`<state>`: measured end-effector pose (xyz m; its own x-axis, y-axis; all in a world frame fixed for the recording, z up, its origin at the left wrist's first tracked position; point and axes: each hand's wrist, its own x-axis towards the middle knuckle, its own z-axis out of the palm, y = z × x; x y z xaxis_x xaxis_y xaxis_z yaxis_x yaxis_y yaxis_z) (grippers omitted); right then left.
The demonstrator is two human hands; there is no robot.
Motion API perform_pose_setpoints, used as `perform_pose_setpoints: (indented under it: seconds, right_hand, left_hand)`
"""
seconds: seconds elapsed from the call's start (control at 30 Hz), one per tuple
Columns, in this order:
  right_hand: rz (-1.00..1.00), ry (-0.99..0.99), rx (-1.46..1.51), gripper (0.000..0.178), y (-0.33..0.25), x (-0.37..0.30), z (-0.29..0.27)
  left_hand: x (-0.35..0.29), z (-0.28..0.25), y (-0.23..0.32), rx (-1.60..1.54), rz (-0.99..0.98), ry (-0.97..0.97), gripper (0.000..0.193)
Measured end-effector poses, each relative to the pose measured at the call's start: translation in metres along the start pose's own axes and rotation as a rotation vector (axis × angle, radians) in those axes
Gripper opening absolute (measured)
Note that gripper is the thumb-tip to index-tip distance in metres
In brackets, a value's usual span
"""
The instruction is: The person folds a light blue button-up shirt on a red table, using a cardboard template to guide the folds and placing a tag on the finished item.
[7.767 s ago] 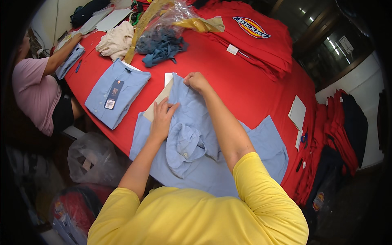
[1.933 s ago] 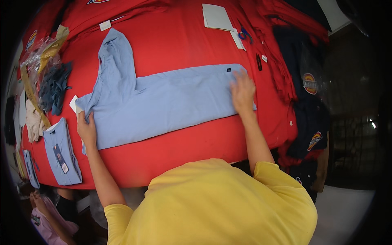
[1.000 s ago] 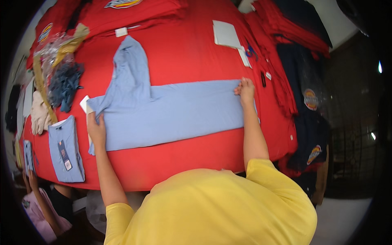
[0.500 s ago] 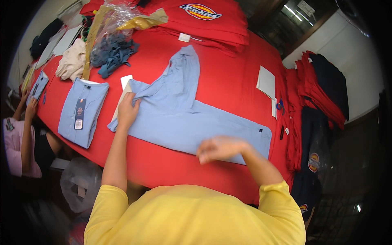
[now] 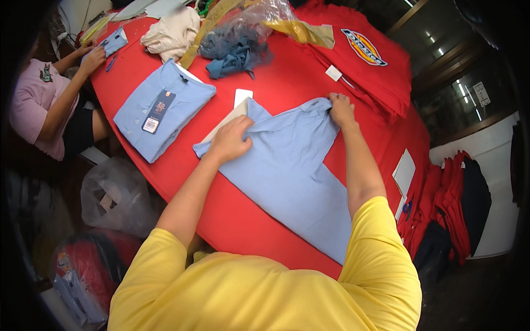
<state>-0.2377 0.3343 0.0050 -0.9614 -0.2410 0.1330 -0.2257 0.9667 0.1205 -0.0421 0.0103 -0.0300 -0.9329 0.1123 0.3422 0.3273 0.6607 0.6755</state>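
A light-blue shirt [image 5: 287,149] lies partly folded over a pale board [image 5: 227,122] on a red-covered table. My left hand [image 5: 232,139] is on the board's side of the shirt, fingers bent and closed on the fabric. At the far right of the shirt, my right hand [image 5: 341,110] grips the end of a sleeve [image 5: 317,113] between thumb and fingers. The sleeve is drawn out toward the back right. To the left rests a folded light-blue shirt [image 5: 165,110] with a dark hang tag [image 5: 158,113] on its front.
Farther back are a cream cloth [image 5: 174,33], dark-blue cloth scraps [image 5: 232,55] and clear plastic wrap [image 5: 259,22]. A pile of red garments [image 5: 381,71] occupies the back right. At the far left, another person's hands [image 5: 93,58] touch a small folded blue garment [image 5: 113,41].
My right hand has gone from the shirt's lower edge to the raised sleeve's end and taken hold of it. The sleeve now slants rightward. My view has turned left.
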Motion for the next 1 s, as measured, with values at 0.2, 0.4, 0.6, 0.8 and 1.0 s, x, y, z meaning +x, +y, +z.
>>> perform_pose_setpoints:
  seconds: [0.2, 0.4, 0.6, 0.8, 1.0]
  right_hand:
    - [-0.097, 0.193, 0.158, 0.022, 0.034, -0.030, -0.070]
    - [-0.327, 0.419, 0.321, 0.030, 0.000, -0.212, -0.139]
    - [-0.329, 0.135, 0.367, 0.030, -0.018, -0.364, -0.074]
    - [-0.226, 0.363, 0.431, 0.017, -0.024, -0.369, -0.069]
    - [-0.272, 0.448, 0.365, 0.016, -0.032, -0.400, -0.071]
  left_hand:
    - [0.003, 0.007, -0.004, -0.075, 0.013, 0.070, 0.028]
    - [0.003, 0.002, -0.023, -0.193, 0.038, 0.080, 0.021]
    - [0.008, 0.002, -0.021, -0.241, 0.044, -0.066, 0.022]
    - [0.007, -0.010, -0.010, -0.180, 0.112, -0.237, 0.026]
    - [0.014, -0.015, -0.044, -0.303, 0.053, -0.338, 0.022]
